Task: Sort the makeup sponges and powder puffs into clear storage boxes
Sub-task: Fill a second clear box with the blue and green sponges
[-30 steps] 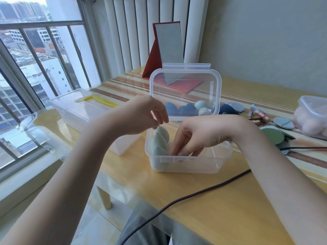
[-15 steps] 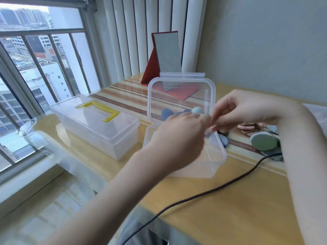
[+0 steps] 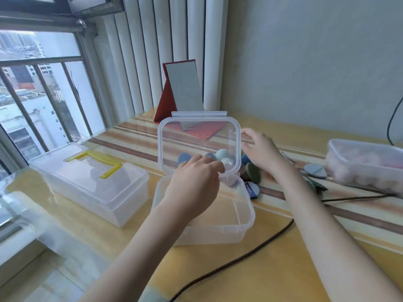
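a: reaching past the raised lid [image 3: 197, 136], the right hand [image 3: 260, 150] is at the loose pile behind the open box [image 3: 244, 212]. fingers spread, relaxed, nothing gripped as far as the frame shows. thumb side sits close to the lid's right edge; contact or not, cannot tell.

b: left hand [image 3: 194, 184]?

a: over the box mouth, back of hand to the camera, fingers curled twd the lid's lower edge. what it holds, if anything, is hidden. a pale pinkish shape sits just under the fingertips, too blurred to call.

b: where's the stock?

a: blue and pale sponges [image 3: 222, 154] seen thru the lid, lying on the table [image 3: 305, 269] behind it. dark green puff [image 3: 253, 174] and a blue puff [image 3: 250, 189] just right of the box. more puffs [image 3: 315, 170] further right, near a second tub [image 3: 364, 164] w/ pinkish pieces. handled box [image 3: 91, 182] at left, lid on.

b: step?

a: judged as mid-sort, fetching the next piece. box interior mostly hidden by the left arm, so fill level unknown.

b: next move?

a: prob. close fingers on one sponge, lift it round the lid edge w/o knocking the lid down, drop it in. soft pieces, light pinch is enough. cable [image 3: 229, 261] runs in front, clear of the path.
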`<action>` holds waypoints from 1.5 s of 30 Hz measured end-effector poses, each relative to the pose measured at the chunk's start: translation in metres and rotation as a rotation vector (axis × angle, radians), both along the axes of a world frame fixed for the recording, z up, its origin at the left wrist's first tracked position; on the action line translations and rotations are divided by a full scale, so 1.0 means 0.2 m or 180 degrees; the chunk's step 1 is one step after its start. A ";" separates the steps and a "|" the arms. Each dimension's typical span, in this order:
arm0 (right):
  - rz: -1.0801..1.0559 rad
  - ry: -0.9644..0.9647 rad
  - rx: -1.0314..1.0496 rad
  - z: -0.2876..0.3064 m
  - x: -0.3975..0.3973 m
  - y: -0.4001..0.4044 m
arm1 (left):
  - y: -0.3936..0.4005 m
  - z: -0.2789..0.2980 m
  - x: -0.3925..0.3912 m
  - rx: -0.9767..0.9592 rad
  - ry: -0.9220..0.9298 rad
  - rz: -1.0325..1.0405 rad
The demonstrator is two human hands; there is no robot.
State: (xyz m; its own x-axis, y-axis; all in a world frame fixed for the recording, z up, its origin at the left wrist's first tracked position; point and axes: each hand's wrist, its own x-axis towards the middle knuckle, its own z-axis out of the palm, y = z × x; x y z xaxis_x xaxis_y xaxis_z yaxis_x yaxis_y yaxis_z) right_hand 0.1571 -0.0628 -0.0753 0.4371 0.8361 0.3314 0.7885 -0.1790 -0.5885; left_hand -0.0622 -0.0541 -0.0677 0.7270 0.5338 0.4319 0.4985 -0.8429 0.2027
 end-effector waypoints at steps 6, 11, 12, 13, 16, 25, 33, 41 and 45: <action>0.0377 -0.0506 -0.1542 -0.07 0.00 0.21 | 0.02 0.00 0.00 -0.0148 -0.0028 0.0051; 0.0330 -0.0023 -0.0978 -0.05 -0.02 0.18 | 0.02 0.00 0.00 -0.0232 -0.0083 0.0041; 0.0316 0.0233 -0.0656 -0.05 -0.01 0.16 | 0.02 0.00 0.00 -0.0257 -0.0094 0.0035; 0.0289 0.0525 -0.0262 -0.05 0.00 0.13 | 0.02 0.00 0.00 -0.0292 -0.0117 0.0031; 0.0034 0.1125 0.0750 0.00 0.04 0.03 | 0.01 0.00 0.00 -0.0404 -0.0335 0.0011; 0.1553 0.1349 0.0685 0.41 -0.16 -0.21 | 0.00 0.02 -0.03 -0.0861 -0.1348 -0.0403; 0.1815 0.1250 -0.0092 0.41 -0.38 -0.18 | 0.01 0.02 -0.03 -0.1061 -0.1941 -0.0409; -0.0196 -0.0095 0.0390 0.14 -0.04 -0.07 | 0.03 0.00 -0.04 -0.0712 -0.1849 0.0253; 0.0550 -0.0223 -0.1095 -0.01 -0.12 0.00 | 0.03 0.00 -0.04 -0.0602 -0.1720 0.0430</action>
